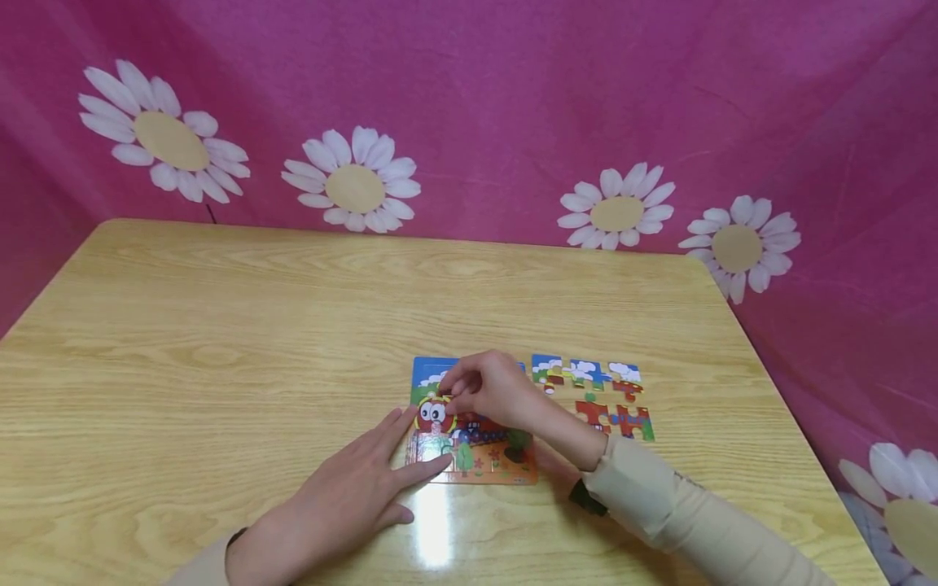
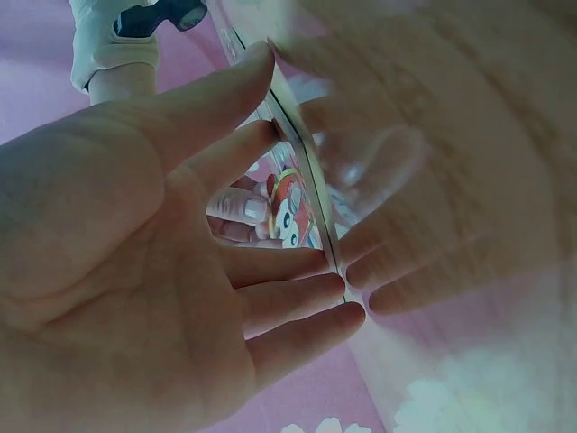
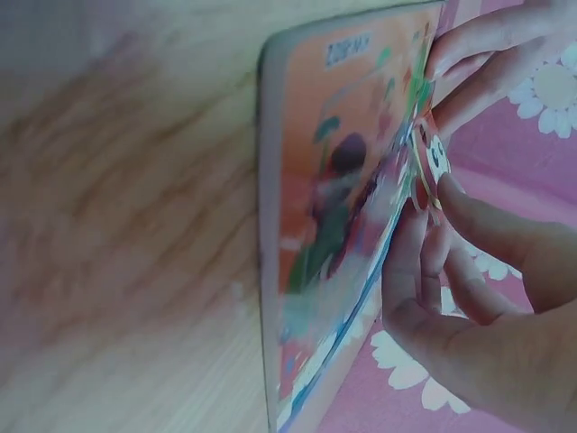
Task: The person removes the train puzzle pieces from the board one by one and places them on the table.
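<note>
A jigsaw board [image 1: 513,474] with a blue top and orange bottom lies flat on the table. My right hand [image 1: 498,392] reaches over it and pinches a puzzle piece [image 1: 432,413] showing a red face with big white eyes. The right wrist view has this piece [image 3: 435,161] tilted up off the board, thumb on its printed side. My left hand [image 1: 359,480] lies at the board's lower left, its fingers extended, fingertips right at the board's edge. In the left wrist view, the left hand's [image 2: 171,234] fingers are spread, with the red piece visible past them.
Several loose puzzle pieces lie right of the board, an upper row with clouds [image 1: 586,373] and a lower red pair [image 1: 632,422]. The wooden table [image 1: 256,325] meets a pink cloth [image 1: 476,98] with daisies behind it.
</note>
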`<state>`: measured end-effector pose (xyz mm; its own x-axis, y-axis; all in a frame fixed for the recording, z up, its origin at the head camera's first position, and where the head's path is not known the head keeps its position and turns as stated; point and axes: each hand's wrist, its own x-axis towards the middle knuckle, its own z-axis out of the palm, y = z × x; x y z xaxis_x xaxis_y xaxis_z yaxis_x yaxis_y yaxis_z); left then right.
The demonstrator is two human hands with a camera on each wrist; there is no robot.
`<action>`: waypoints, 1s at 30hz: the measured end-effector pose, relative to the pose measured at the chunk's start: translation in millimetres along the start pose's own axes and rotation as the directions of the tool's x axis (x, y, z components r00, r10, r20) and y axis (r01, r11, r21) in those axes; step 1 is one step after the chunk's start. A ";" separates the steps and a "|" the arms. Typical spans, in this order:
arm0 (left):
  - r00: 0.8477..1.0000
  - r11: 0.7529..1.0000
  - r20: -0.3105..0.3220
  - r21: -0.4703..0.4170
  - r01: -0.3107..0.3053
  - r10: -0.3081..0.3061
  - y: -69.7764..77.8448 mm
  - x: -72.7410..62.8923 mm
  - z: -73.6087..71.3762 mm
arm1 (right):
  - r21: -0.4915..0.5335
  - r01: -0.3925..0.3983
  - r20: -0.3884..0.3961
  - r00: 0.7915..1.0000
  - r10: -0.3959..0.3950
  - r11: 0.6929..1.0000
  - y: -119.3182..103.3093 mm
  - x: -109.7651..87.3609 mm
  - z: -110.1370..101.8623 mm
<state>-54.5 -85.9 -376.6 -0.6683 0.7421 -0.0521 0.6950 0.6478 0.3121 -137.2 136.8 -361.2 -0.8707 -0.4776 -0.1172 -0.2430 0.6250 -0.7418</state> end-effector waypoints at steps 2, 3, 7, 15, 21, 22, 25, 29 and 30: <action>1.000 1.000 -0.003 -0.006 0.003 -0.003 0.0 -0.3 0.0 | 0.002 0.016 0.009 1.000 -0.016 1.000 -1.9 -0.5 0.9; 1.000 1.000 -0.006 -0.010 0.004 -0.004 0.1 -0.4 0.1 | 0.006 0.024 0.014 1.000 -0.024 1.000 -2.7 -0.8 1.4; 1.000 1.000 -0.024 -0.016 0.005 -0.005 0.7 -1.1 0.0 | 0.019 0.043 0.024 0.999 -0.044 0.999 -5.0 -1.9 3.5; 0.999 1.000 -0.044 -0.001 -0.001 0.001 1.9 -1.6 -0.2 | 0.028 0.050 0.026 0.998 -0.050 0.998 -3.5 -4.6 -2.9; 1.000 1.000 -0.017 -0.021 0.014 -0.014 2.3 -0.1 -0.5 | 0.034 0.032 -0.050 0.998 -0.030 0.999 4.6 -12.3 -21.6; 1.000 1.000 -0.015 -0.020 0.015 -0.016 2.2 0.0 -0.3 | 0.035 0.021 -0.064 0.998 -0.019 0.999 6.6 -14.1 -24.9; 1.000 1.000 -0.023 -0.005 0.012 -0.012 2.3 -0.1 0.3 | 0.032 -0.013 -0.093 0.996 0.016 0.999 13.7 -19.2 -33.2; 1.000 1.000 -0.027 -0.001 0.012 -0.012 2.7 -0.8 0.1 | 0.020 -0.030 -0.108 0.994 0.032 0.999 23.7 -26.4 -42.6; 1.000 1.000 -0.027 -0.003 0.012 -0.012 2.7 -1.1 0.1 | 0.016 -0.028 -0.111 0.993 0.029 0.999 26.3 -28.4 -44.8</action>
<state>-51.8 -84.9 -375.7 -0.6836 0.7292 -0.0304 0.6861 0.6563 0.3139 -138.0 194.4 -347.8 -0.9197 -0.3874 -0.0644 -0.2121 0.6280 -0.7488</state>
